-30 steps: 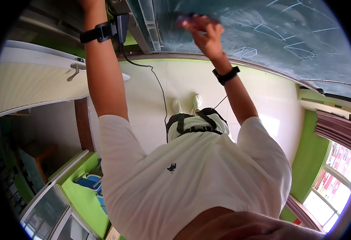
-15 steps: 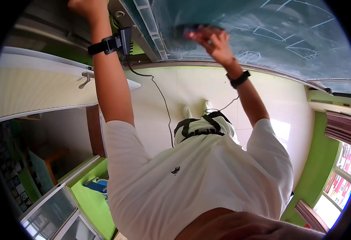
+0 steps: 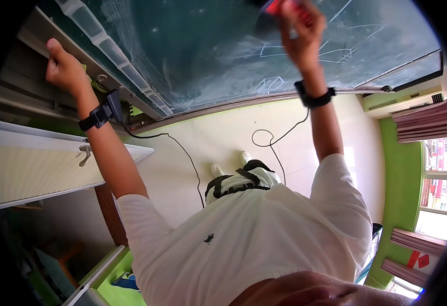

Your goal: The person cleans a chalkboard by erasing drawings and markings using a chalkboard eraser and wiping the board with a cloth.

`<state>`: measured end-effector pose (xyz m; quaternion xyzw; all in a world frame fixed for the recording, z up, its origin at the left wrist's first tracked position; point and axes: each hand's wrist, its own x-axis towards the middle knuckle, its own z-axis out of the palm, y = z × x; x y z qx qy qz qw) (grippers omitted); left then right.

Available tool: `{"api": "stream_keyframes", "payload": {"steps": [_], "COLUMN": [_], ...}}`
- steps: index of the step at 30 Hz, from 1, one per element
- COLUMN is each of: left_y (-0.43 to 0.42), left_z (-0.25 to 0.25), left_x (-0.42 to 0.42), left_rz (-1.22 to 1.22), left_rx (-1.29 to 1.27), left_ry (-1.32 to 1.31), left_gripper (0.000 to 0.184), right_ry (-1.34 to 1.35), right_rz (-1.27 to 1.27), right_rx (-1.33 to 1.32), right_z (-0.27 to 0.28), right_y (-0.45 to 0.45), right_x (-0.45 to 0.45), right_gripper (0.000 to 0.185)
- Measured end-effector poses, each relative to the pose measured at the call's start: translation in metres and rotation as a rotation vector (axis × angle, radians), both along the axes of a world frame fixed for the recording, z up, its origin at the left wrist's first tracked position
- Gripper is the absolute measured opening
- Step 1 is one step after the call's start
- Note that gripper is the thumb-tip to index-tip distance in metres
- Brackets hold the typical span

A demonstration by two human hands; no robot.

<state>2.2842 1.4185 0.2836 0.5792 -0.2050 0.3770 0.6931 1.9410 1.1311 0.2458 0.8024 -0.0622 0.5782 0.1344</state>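
Observation:
My right hand (image 3: 303, 38) is wrapped around a red and dark chalkboard eraser (image 3: 272, 6), close against the green chalkboard (image 3: 198, 56) near the top of the view. The eraser is partly hidden by my fingers and blurred. White chalk lines (image 3: 274, 51) run on the board beside and below this hand. My left hand (image 3: 66, 70) is closed in a fist with the thumb up, in front of the metal board frame (image 3: 88, 64) at the left. Nothing shows in its fingers. Black bands with cables sit on both wrists.
A translucent segmented strip (image 3: 114, 51) runs along the board's left edge. Below my left arm is a white door (image 3: 45, 163) with a handle (image 3: 85, 155). Black cables (image 3: 182, 148) hang over the pale tiled floor (image 3: 223, 132). Windows and curtains (image 3: 422, 122) are at the right.
My right hand has moved up and right across the board with the eraser. My left hand, cut off at the top before, now shows lower and further left. The view has shifted.

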Motion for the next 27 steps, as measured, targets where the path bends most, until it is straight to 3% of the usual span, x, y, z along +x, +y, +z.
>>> {"api": "stream_keyframes", "payload": {"steps": [1, 2, 4, 6, 9, 11, 12, 15, 18, 20, 21, 23, 24, 27], "left_y": [-0.001, 0.0, 0.0, 0.001, 0.006, 0.004, 0.006, 0.01, 0.01, 0.003, 0.002, 0.009, 0.01, 0.006], "left_z": [0.003, 0.001, 0.004, 0.007, 0.005, 0.005, 0.003, -0.005, -0.002, 0.002, 0.0, -0.002, -0.002, 0.004], "left_x": [-0.005, -0.001, -0.012, -0.016, -0.011, -0.01, -0.005, 0.006, 0.006, -0.001, -0.003, 0.007, 0.007, -0.007], "left_rz": [-0.019, -0.002, 0.025, 0.059, 0.153, 0.165, 0.172, 0.155, 0.257, 0.284, 0.32, 0.361, 0.375, 0.439], "left_rx": [-0.025, -0.001, 0.019, 0.043, 0.168, 0.156, 0.176, 0.166, 0.157, 0.141, 0.121, 0.185, 0.2, 0.245], "left_ry": [0.007, 0.022, 0.012, -0.007, 0.021, 0.009, 0.014, 0.049, 0.126, 0.066, 0.006, 0.087, 0.081, 0.077], "left_gripper": [0.062, 0.061, 0.061, 0.06, 0.06, 0.063, 0.063, 0.067, 0.071, 0.072, 0.072, 0.072, 0.072, 0.073], "right_ry": [0.061, 0.215, 0.442, 0.582, 0.506, 0.259, 0.192, -0.225, -0.312, -0.202, -0.133, 0.149, 0.276, 0.473], "right_rz": [0.108, 0.046, 0.139, 0.127, 0.107, 0.075, -0.134, -0.085, -0.001, -0.037, -0.09, 0.036, 0.109, 0.133], "right_rx": [-0.02, -0.043, 0.007, -0.073, -0.135, -0.211, -0.281, 0.014, -0.038, -0.074, -0.078, -0.079, -0.124, -0.251], "right_z": [-0.04, -0.08, -0.172, -0.184, -0.14, -0.061, -0.021, 0.1, 0.108, 0.082, 0.049, -0.033, -0.07, -0.16], "right_y": [0.006, 0.021, 0.025, 0.019, -0.005, -0.028, -0.04, -0.051, -0.074, -0.07, -0.065, -0.072, -0.076, -0.076], "right_x": [0.005, 0.003, 0.002, -0.005, -0.015, -0.028, -0.038, -0.063, -0.066, -0.062, -0.062, -0.072, -0.071, -0.078], "right_gripper": [0.041, 0.055, 0.054, 0.054, 0.055, 0.059, 0.058, 0.042, 0.042, 0.045, 0.047, 0.048, 0.059, 0.069]}}
